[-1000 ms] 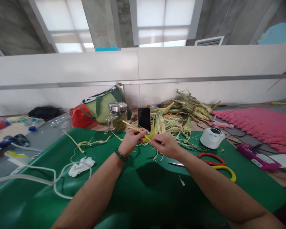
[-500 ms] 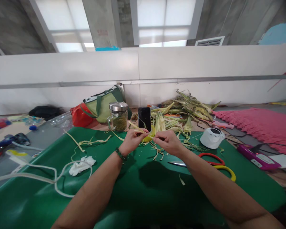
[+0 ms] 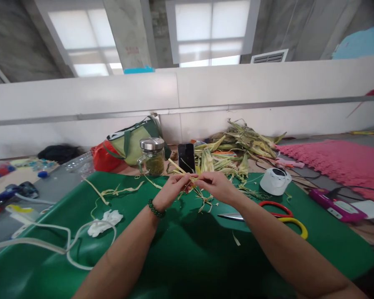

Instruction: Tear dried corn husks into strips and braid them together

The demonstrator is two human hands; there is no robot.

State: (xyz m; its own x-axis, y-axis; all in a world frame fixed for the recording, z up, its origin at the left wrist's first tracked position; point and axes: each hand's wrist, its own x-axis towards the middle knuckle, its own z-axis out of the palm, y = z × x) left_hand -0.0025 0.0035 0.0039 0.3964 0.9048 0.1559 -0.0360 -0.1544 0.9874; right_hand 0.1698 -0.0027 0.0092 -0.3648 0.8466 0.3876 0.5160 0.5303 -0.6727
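Pale yellow corn husk strips [image 3: 176,165] stick up and out from between my fingers. My left hand [image 3: 173,189], with a green bead bracelet [image 3: 156,209] at the wrist, is closed on them. Close beside it, fingertips nearly touching, my right hand [image 3: 215,184] pinches the same strips from the right. Exactly where each strip runs is hidden by the fingers. Just behind the hands stand a dark phone [image 3: 186,157] and an upright husk piece [image 3: 207,160]. Shredded husk bits [image 3: 205,203] lie on the green mat [image 3: 187,257] below.
Red-and-yellow-handled scissors [image 3: 232,216] lie partly under my right forearm. A white thread roll [image 3: 275,181] and a magenta device [image 3: 336,205] are to the right. A glass jar [image 3: 154,162], a crumpled tissue [image 3: 105,223] and a white cable [image 3: 69,248] are left. A husk pile [image 3: 249,135] lies behind.
My hands have come closer together around the husk strips. The view has tilted slightly, so the background sits a little lower and further left.
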